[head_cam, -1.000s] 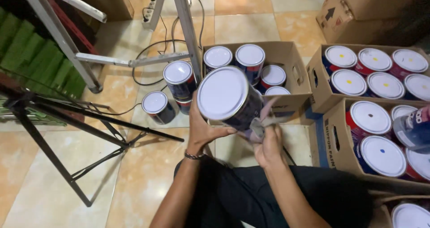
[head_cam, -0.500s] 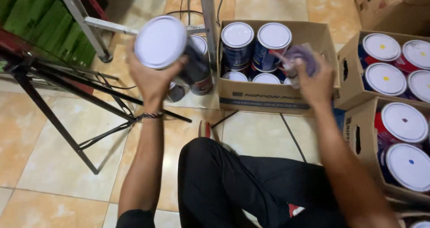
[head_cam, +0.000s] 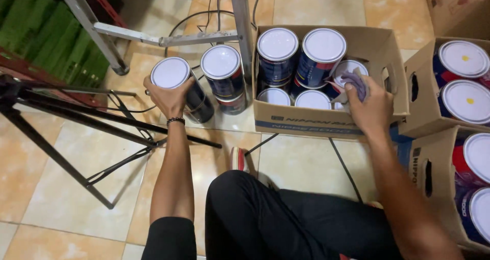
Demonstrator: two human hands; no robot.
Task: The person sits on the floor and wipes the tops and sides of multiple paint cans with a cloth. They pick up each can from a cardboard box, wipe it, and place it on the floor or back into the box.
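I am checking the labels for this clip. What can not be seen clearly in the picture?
- Head view: the right hand and cloth hide most of a can.
- Left hand covers the side of its can.
- Right boxes are cut off by the frame edge.

Left hand (head_cam: pixel 166 94) holds a paint can (head_cam: pixel 181 86); right hand (head_cam: pixel 370 107) clutches a cloth (head_cam: pixel 354 81).

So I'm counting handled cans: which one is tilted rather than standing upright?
The can in the left hand, left of the box; the floor cans beside it stand upright.
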